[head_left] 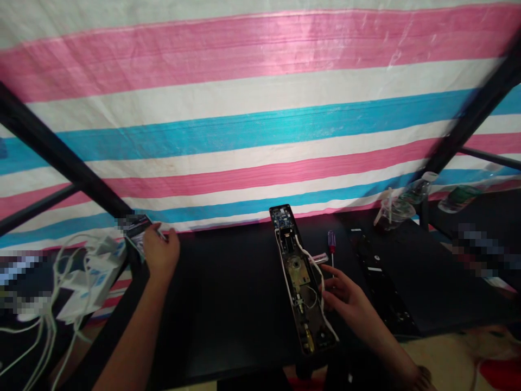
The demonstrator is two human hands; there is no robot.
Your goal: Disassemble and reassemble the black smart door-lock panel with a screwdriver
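On the black table lies a long, narrow open lock housing (291,260), with a circuit board at its far end, white wires along its sides and a brass part near its close end. My right hand (345,298) is at its right edge, fingers apart and fingertips close by the white cable (317,266). At the table's far left corner, my left hand (161,250) is closed beside a dark, shiny flat packet (137,231); what its fingers pinch is hard to make out. A screwdriver (331,241) with a purple handle lies to the housing's right.
Right of the screwdriver lies a long black cover plate (378,277). Clear plastic cups (393,212) and a bottle (423,184) stand at the back right. White cables and a power strip (91,285) are at left. Black metal posts (61,155) flank a striped sheet (260,130).
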